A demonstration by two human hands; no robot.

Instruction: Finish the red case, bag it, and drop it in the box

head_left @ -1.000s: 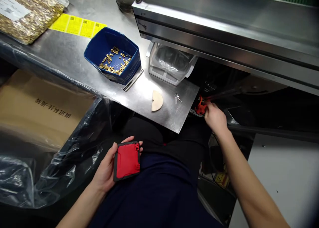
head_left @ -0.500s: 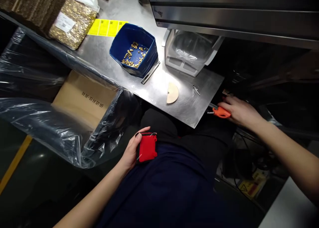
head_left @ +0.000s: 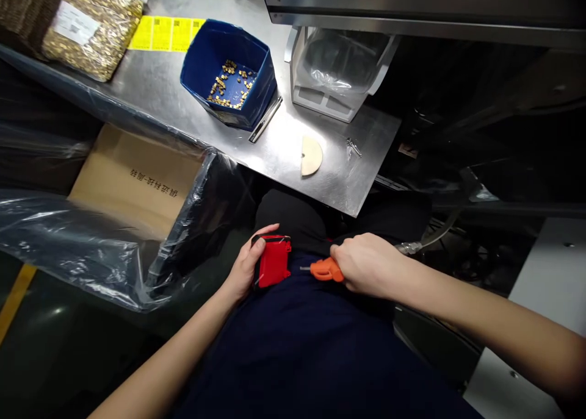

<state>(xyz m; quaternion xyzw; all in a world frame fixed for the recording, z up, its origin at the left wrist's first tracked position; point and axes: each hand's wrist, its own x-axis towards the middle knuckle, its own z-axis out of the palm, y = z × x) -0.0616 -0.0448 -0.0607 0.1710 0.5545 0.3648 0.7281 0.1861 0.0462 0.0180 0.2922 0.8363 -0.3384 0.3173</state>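
Observation:
My left hand [head_left: 245,265] is closed around a flat red plastic part [head_left: 273,261] with a black edge, held over my lap. Small tabs stick out along the part's right side. My right hand [head_left: 366,263] grips an orange air blow gun [head_left: 326,269], with its thin metal nozzle aimed left at the red part, a short gap between them. A clear hose [head_left: 439,233] trails from behind that hand to the right. My right fingers are curled round the handle and partly hidden.
On the metal bench [head_left: 339,190] are a blue bin [head_left: 263,83] with small brass pieces, a knife-like metal tool [head_left: 265,120], a half-round beige disc [head_left: 312,157] and a grey tray [head_left: 320,102]. A plastic-lined carton [head_left: 137,181] stands left. A bag of brass parts [head_left: 98,35] lies behind.
My right hand has moved left from beside the bench corner to over my lap, carrying the orange air blow gun. The left hand still holds the red part. The view has shifted slightly.

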